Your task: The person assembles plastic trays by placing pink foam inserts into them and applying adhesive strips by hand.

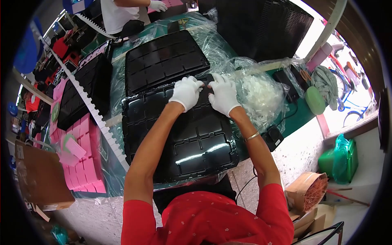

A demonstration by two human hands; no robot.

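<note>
A black moulded plastic tray (192,134) with raised rectangular ribs lies on the table right in front of me. My left hand (185,94), in a white glove with bare fingertips, curls its fingers at the tray's far rim. Close beside it, my right hand (223,94), gloved the same way, grips the far right part of that rim. A small dark piece shows between the fingertips; I cannot make out whether it belongs to the tray. Just beyond, a second black tray (165,61) lies with its near edge against the first.
A clear bag of white scraps (261,94) sits right of my hands, near a black adapter (272,138) with a cable. Pink slotted foam (83,163) and a white notched strip (87,98) are at left. Tall black stacks (261,30) stand behind. A co-worker's gloved hand (157,5) is across the table.
</note>
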